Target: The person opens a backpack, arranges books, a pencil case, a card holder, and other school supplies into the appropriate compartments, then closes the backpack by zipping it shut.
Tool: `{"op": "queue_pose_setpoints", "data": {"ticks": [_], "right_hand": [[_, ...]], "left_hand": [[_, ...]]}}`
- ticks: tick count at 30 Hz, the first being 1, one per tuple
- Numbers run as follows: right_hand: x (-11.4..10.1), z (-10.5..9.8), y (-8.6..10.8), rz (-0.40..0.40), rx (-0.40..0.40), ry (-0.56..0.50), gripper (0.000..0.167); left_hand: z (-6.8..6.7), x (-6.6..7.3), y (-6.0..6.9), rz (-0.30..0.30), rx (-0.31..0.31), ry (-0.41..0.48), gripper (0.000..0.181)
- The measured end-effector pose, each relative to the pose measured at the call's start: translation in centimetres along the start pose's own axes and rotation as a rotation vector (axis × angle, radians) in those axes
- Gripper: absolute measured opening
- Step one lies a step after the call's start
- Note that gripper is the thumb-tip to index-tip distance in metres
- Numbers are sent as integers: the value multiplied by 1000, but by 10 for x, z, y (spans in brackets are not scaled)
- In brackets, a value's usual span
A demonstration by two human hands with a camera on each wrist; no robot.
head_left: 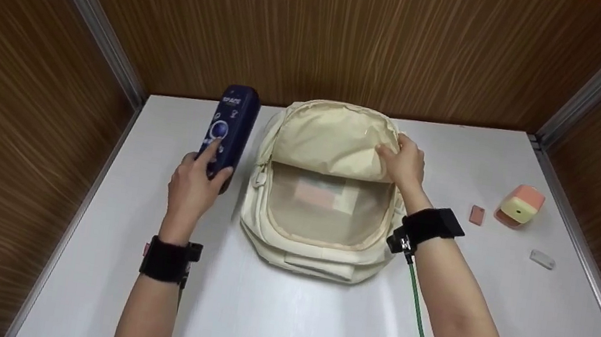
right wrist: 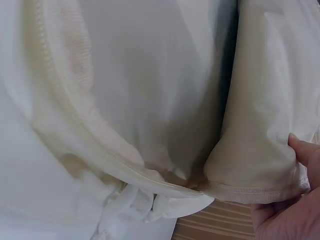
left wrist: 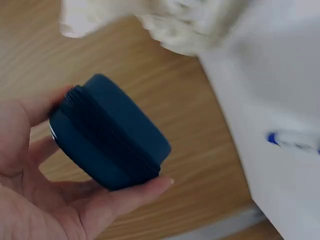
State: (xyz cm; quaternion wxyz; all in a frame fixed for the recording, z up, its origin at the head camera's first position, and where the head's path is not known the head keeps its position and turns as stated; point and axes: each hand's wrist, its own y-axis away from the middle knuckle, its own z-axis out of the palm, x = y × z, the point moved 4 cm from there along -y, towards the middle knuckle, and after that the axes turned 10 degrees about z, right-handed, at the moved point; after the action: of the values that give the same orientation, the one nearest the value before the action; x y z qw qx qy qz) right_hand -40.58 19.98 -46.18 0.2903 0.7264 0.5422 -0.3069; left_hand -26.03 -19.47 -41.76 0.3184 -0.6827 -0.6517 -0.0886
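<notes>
My left hand [head_left: 192, 185] grips a dark blue zippered pencil case [head_left: 237, 118] printed with "SPACE", raised to the left of the backpack. In the left wrist view, the thumb and fingers wrap round the end of the case [left wrist: 112, 132], with its zip along the side. A cream backpack [head_left: 317, 256] lies in the middle of the table with its main compartment unzipped. My right hand [head_left: 408, 163] pinches the edge of its lifted front flap [head_left: 334, 138]. In the right wrist view, the thumb presses the flap's fabric [right wrist: 260, 150]. Something pinkish [head_left: 315, 194] shows inside the backpack.
To the right on the white table [head_left: 266, 328] are a pink and yellow sharpener-like object [head_left: 521, 206], a small reddish block [head_left: 477, 215] and a small grey piece [head_left: 542, 259]. A blue-capped marker [left wrist: 295, 140] lies on the table. Wood-grain panels [head_left: 325, 31] enclose the table.
</notes>
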Motion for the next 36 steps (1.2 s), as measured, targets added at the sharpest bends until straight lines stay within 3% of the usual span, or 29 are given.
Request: {"op": "queue_pose_setpoints", "data": {"ticks": [4,8,12,18,23,29,36], "right_hand": [[-6,-6,-4,-10,13,2,41],[-11,-10,-7,-10,13,2,41],[-13,-12,-8,-3,3,3,41],[-14,-14,-9,0,10,13,41],[-14,-15,-9,-7,24,4,40],[-17,-16,-8,-11,23,-10,41],[-21,-18,-8,-19,20,-28,39]], "left_hand": [[-1,32,2,94,-56,87,61],[6,51,6,159,-144,127,60],[17,60,10,226,-240,130,58],[34,68,17,349,-391,59,56],[54,72,26,353,-485,-19,56],[78,76,32,353,-495,-135,55],[95,73,34,296,-409,-259,56]]}}
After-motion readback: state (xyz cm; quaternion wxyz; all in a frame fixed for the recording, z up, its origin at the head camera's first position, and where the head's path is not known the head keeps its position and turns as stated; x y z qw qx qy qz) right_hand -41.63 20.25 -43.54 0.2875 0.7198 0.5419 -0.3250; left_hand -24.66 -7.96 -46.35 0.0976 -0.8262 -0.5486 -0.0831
